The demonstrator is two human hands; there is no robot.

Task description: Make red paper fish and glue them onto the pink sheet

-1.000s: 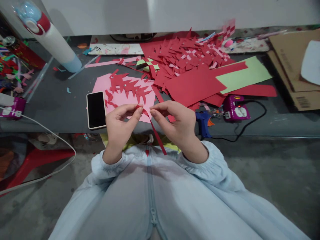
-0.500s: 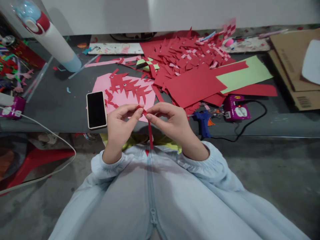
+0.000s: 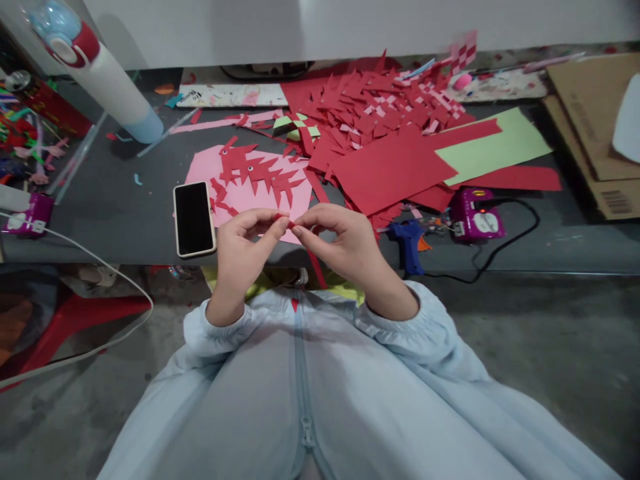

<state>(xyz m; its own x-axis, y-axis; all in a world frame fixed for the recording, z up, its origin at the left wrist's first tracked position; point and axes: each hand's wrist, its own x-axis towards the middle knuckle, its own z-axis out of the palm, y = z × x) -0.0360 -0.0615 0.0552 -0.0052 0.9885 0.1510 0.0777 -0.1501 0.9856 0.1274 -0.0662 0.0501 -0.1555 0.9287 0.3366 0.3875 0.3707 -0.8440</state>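
Between my two hands is a narrow red paper strip point(image 3: 317, 269), pinched at its upper end over the table's front edge. My left hand point(image 3: 246, 250) grips it with thumb and forefinger. My right hand point(image 3: 345, 245) pinches the same end from the other side, and the strip's tail hangs down below its fingers. The part between the fingertips is mostly hidden. Just beyond my hands lies a pink sheet point(image 3: 200, 170) bearing spiky red paper pieces point(image 3: 257, 172), some with small eyes. A phone point(image 3: 194, 219) lies left of my left hand.
Red paper scraps point(image 3: 370, 100) are heaped at the back, with red sheets point(image 3: 395, 170) and a green sheet point(image 3: 520, 143) in front. A blue glue gun point(image 3: 410, 247) and purple box point(image 3: 475, 217) are right. A bottle point(image 3: 115, 93) stands left; cardboard point(image 3: 595, 120) lies far right.
The strip's hanging tail has swung to the right and now slants below my right hand. Both hands keep their pinch in nearly the same place. The view has shifted slightly.
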